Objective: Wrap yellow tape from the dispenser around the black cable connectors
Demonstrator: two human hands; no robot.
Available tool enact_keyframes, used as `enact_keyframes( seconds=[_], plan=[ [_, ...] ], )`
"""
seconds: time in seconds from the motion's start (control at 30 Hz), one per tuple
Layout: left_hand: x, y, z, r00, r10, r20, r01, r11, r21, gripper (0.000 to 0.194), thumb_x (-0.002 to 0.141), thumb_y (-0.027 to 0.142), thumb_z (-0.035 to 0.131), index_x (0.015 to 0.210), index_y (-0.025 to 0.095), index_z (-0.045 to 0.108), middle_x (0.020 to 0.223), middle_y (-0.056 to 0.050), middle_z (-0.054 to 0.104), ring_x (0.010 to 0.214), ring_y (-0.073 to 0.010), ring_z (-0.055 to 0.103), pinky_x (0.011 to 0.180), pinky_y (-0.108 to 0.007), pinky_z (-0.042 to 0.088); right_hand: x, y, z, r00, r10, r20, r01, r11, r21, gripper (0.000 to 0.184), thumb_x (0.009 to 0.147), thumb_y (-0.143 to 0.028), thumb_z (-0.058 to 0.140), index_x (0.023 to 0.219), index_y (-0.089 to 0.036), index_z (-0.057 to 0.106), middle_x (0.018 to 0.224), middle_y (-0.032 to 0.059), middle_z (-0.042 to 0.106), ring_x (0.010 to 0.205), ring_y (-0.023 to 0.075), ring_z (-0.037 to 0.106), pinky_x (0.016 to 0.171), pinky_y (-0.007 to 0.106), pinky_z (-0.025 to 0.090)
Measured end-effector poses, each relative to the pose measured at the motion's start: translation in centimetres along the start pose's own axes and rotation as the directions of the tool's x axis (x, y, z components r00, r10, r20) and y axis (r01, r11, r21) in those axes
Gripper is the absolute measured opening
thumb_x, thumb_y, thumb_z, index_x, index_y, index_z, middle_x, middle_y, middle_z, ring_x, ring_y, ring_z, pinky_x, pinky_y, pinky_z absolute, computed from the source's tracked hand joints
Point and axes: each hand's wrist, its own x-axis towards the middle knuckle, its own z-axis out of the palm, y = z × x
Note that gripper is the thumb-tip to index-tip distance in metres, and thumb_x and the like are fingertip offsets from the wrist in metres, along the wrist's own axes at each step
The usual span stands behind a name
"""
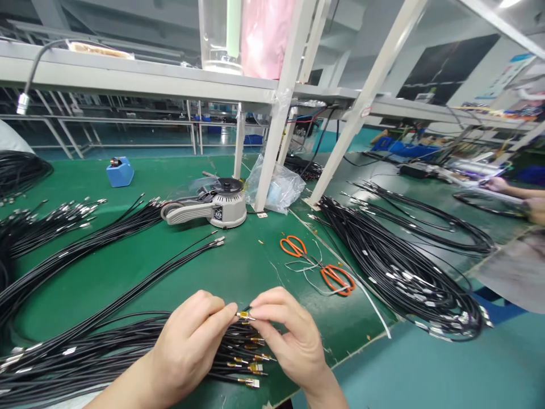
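While left hand point(187, 341) and right hand point(293, 335) pinch yellow-wrapped cable end point(243, 315) above bench point(251, 261), similar wrapped ends point(255, 368) lie below; held one probably unfinished, cables behind point(218, 242) show no yellow wrap.

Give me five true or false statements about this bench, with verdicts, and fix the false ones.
1. The left hand and right hand both pinch a yellow-wrapped cable end. True.
2. The scissors have blue handles. False: the scissors have orange ones.
3. A blue holder stands left of the round machine. True.
4. The clear plastic bag lies between the hands. False: the bag lies beyond them, beside a white post.
5. Another person's hand shows toward the right edge. True.
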Motion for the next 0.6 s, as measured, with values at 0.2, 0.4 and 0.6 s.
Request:
enact_keyframes(
  seconds=[0.2, 0.4, 0.6],
  plan=[
    [1.1, 0.7, 0.2, 0.972, -0.104, 0.212, 0.133, 0.983, -0.129, 0.028, 0.09, 0.013, 0.046, 0.117, 0.017, 0.05, 0.086, -0.007, 0.062, 0.075, -0.0155, 0.055, 0.066, -0.027, 0.048, -0.5, 0.4, -0.4, 1.0, -0.026, -0.004, 0.026, 0.999, -0.028, 0.03, 0.077, -0.006, 0.064, 0.093, -0.031, 0.069, 0.084, 0.0017, 0.067, 0.076, 0.0173, 0.062, 0.067, 0.032, 0.053],
    [1.4, 0.5, 1.3, 0.962, 0.016, 0.272, -0.018, 1.0, 0.006, 0.023, 0.087, 0.005, 0.038, 0.099, 0.013, 0.055, 0.076, -0.006, 0.058, 0.065, -0.0167, 0.046, 0.058, -0.03, 0.043, -0.6, 0.5, -0.3, 1.0, 0.027, 0.007, -0.026, 0.999, -0.031, 0.018, 0.078, -0.008, 0.065, 0.085, -0.025, 0.067, 0.076, 0.0018, 0.066, 0.071, 0.017, 0.061, 0.065, 0.031, 0.051],
    [0.7, 0.5, 3.0, 0.971, 0.022, 0.237, -0.034, 0.998, 0.05, 0.023, 0.083, 0.005, 0.034, 0.075, 0.015, 0.053, 0.063, -0.005, 0.054, 0.055, -0.0159, 0.044, 0.051, -0.027, 0.039, -2.0, 0.9, -0.2, 0.989, 0.148, 0.009, -0.147, 0.986, -0.073, 0.011, 0.08, -0.012, 0.062, 0.082, -0.023, 0.064, 0.076, 0.0021, 0.067, 0.07, 0.0171, 0.064, 0.064, 0.026, 0.051]
  ],
)
